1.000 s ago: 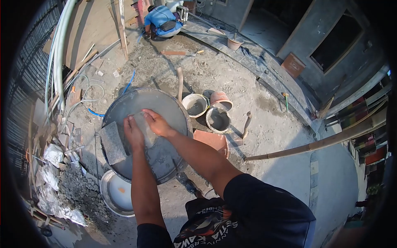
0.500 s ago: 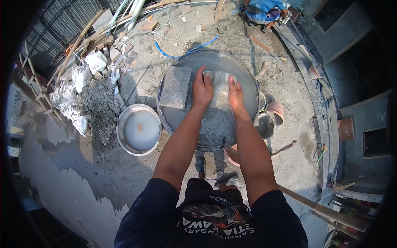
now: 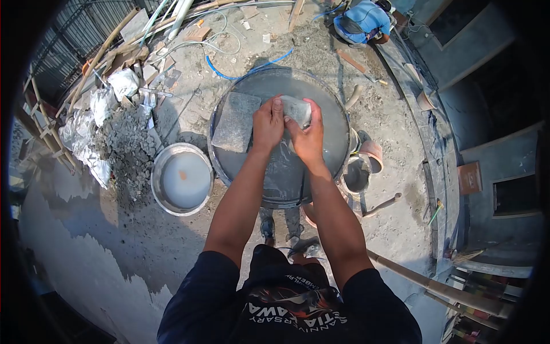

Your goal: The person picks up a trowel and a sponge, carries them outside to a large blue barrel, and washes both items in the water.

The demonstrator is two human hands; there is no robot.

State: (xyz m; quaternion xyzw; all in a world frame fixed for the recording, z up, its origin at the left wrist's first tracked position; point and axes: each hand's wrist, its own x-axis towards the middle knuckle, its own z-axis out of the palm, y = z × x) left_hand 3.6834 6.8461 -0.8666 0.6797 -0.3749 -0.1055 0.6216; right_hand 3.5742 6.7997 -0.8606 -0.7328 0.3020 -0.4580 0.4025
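1. Ground (image 3: pixel 401 189) of rough, sandy concrete lies under everything, with a rubble pile (image 3: pixel 123 152) at the left and a person in a blue shirt (image 3: pixel 361 20) crouching at the far edge.
2. A big round tub (image 3: pixel 285 180) of grey, cloudy water stands in the middle, right in front of the person.
3. A metal basin (image 3: pixel 154 180) holding pale water sits on the ground just beside the tub, on its left.
4. Small buckets (image 3: pixel 356 175) crowd against the tub's right side.
5. A flat grey stone slab (image 3: pixel 235 121) rests tilted on the tub's left rim.
6. Both hands are together over the tub: the left hand (image 3: pixel 268 123) and the right hand (image 3: pixel 306 140) touch each other, each clamped on the same object.
7. A wet, pale stone piece (image 3: pixel 298 110) is held between the fingers of both hands, above the water and just right of the slab.
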